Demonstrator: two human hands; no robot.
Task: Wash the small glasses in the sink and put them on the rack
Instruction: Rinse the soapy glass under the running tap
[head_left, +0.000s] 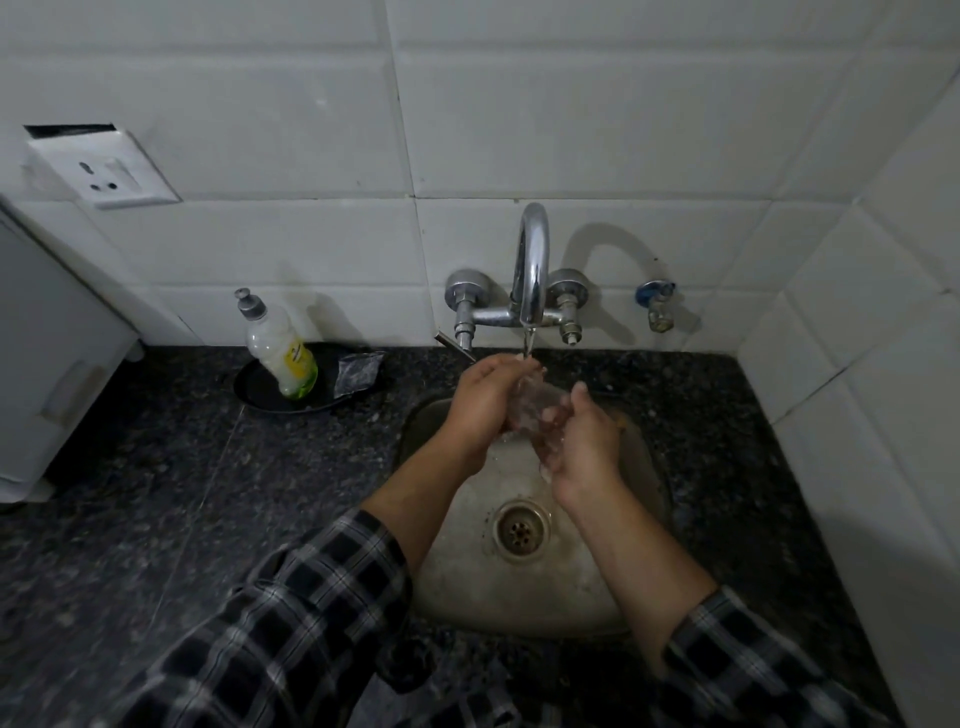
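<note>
So the small glass (535, 410) is up over the sink (519, 592), tilted on its side right under the water running from the tap (531, 270). Both hands are on it: left hand (480, 410) wrapped round it from the left, right hand (582, 447) gripping its lower right end with the thumb up. Off to the left on the dark speckled worktop (208, 467) a dish soap bottle (283, 353) leans in a black dish (270, 402), with a silvery packet (358, 371) just beside it.

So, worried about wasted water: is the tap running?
On: a stream falls from the tap onto the glass held by the left hand and right hand.
</note>
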